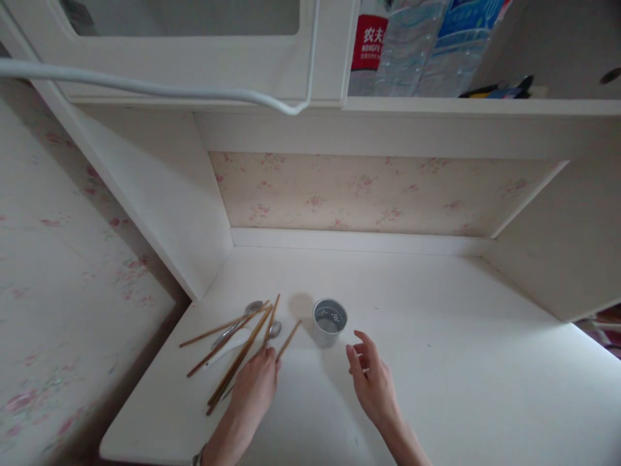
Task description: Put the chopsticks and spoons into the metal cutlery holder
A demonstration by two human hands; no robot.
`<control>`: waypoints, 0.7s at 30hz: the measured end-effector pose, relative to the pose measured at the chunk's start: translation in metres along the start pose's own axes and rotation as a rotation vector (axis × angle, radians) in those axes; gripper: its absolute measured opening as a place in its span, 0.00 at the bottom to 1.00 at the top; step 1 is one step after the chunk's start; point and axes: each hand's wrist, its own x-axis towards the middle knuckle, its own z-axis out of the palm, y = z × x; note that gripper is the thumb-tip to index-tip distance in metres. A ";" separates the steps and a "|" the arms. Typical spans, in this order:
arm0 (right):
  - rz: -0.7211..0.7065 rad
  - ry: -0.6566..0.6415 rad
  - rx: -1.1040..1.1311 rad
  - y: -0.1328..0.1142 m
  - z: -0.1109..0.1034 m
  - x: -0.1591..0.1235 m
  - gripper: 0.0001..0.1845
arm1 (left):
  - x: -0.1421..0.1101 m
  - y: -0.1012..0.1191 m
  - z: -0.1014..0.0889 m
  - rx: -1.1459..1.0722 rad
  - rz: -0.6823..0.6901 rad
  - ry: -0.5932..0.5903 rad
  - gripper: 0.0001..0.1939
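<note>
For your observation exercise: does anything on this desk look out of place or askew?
Yes. The chopsticks and spoons lie scattered and crossed beside the left hand, outside the upright metal holder, which looks empty.

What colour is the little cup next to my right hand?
The cup is silvery grey metal with small holes in its base, seen best in the head view.

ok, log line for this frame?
left hand: on chopstick | right hand: open, near metal cup | cup: upright, desk
</note>
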 end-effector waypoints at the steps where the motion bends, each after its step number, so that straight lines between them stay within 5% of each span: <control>1: 0.041 0.018 0.038 0.008 0.000 -0.006 0.21 | 0.002 -0.001 0.001 -0.024 0.005 -0.003 0.14; 5: 0.155 0.049 0.180 0.032 0.002 -0.028 0.22 | 0.009 -0.004 -0.016 -0.233 0.085 0.065 0.13; 11: 0.205 0.078 0.265 0.033 0.000 -0.032 0.20 | 0.028 0.017 -0.092 -0.860 0.177 0.139 0.16; 15: 0.207 0.067 0.282 0.033 -0.001 -0.027 0.21 | 0.049 0.039 -0.130 -1.066 0.230 0.258 0.16; 21: 0.218 0.095 0.325 0.031 -0.003 -0.028 0.22 | 0.091 0.064 -0.119 -0.978 0.313 0.323 0.16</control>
